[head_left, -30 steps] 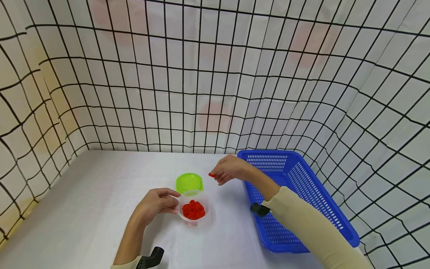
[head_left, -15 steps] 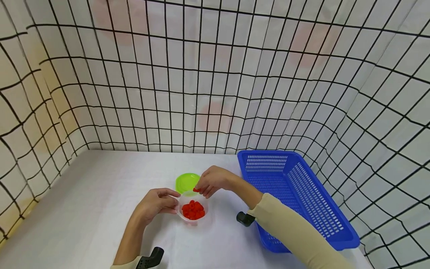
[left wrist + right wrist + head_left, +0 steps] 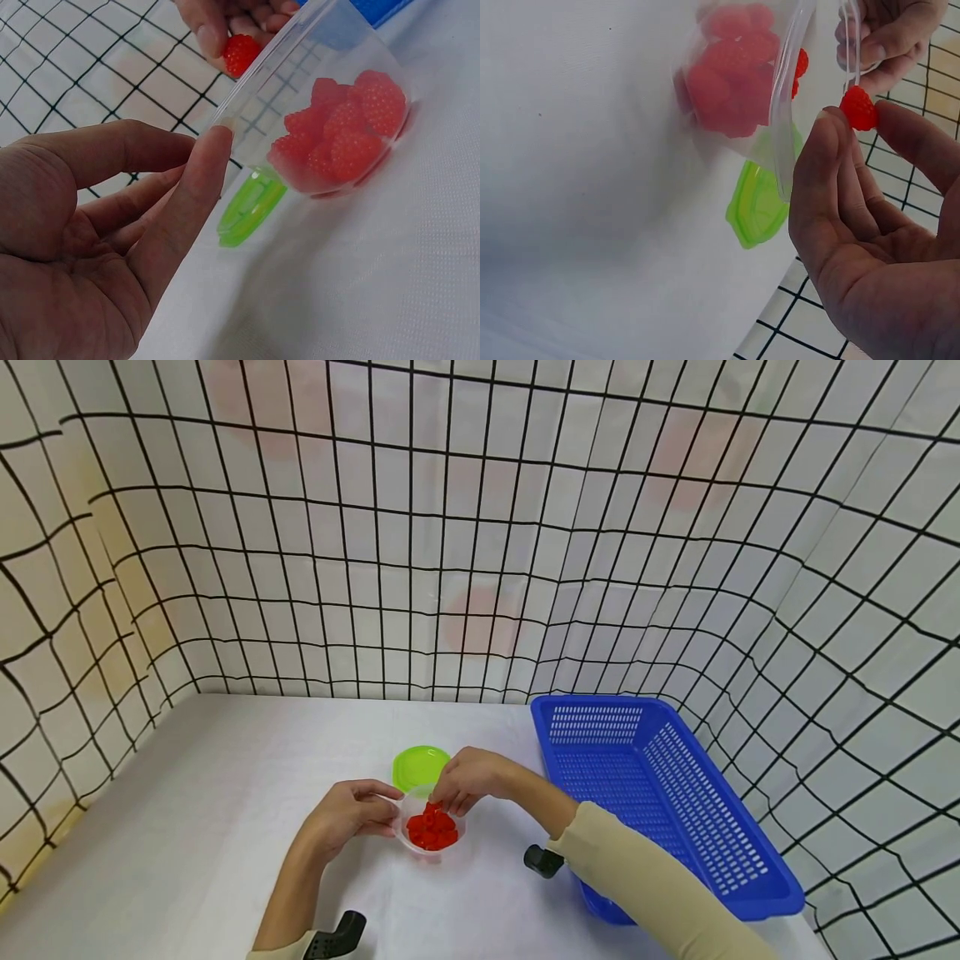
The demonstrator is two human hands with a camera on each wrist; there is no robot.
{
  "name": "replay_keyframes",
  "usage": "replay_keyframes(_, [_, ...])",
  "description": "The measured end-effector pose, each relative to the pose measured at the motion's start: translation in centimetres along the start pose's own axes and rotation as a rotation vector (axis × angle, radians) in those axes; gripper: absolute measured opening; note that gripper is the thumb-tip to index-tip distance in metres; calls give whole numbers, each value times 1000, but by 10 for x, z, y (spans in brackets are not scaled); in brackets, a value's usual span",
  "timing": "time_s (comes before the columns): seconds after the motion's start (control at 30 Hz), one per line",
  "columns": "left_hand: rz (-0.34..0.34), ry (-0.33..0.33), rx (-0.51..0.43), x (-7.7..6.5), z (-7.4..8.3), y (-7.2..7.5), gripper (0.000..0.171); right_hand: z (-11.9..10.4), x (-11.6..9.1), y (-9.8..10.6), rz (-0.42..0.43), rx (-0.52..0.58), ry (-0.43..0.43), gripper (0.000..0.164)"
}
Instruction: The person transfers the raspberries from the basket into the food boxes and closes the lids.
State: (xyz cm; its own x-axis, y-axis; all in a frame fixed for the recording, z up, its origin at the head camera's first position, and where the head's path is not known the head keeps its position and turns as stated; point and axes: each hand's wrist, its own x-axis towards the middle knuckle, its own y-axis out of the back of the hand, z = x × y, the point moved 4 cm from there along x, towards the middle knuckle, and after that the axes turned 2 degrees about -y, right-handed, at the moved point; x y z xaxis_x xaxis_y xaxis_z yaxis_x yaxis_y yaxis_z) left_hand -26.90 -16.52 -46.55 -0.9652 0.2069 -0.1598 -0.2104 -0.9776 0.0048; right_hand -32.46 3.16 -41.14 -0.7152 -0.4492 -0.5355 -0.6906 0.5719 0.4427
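Observation:
A clear plastic tub (image 3: 262,127) stands on the white-covered table with several red raspberries (image 3: 337,139) heaped in its bottom. My left hand (image 3: 348,817) pinches the tub's rim from the left side, thumb and fingers meeting at the edge. Over the tub's far right rim is my right hand (image 3: 468,781), holding one raspberry (image 3: 859,109) between thumb and fingertips. In the right wrist view that raspberry is right at the rim, above the heap. A bright green lid (image 3: 420,767) lies flat just behind the tub.
A large blue plastic basket (image 3: 551,777) stands on the right, beside my right forearm. Black wire mesh (image 3: 450,568) backed by white sheeting walls the table at the back and both sides. White cloth (image 3: 225,777) covers the tabletop.
My right hand has come left and toward me, carrying the raspberry from beside the basket to over the tub. The left hand and the tub have stayed in place.

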Motion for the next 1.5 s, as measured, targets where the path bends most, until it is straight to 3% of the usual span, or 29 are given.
replay_keyframes(0.4, [-7,-4,4,-1,2,-1,34,6,-1,-1,-10,-48,49,14])
replay_keyframes(1.07, [-18,-23,0,0,0,-1,34,7,-1,0,-27,-93,49,21])
replay_keyframes(1.5, [-12,-16,2,-1,0,-1,34,9,-3,4,-58,-6,55,28])
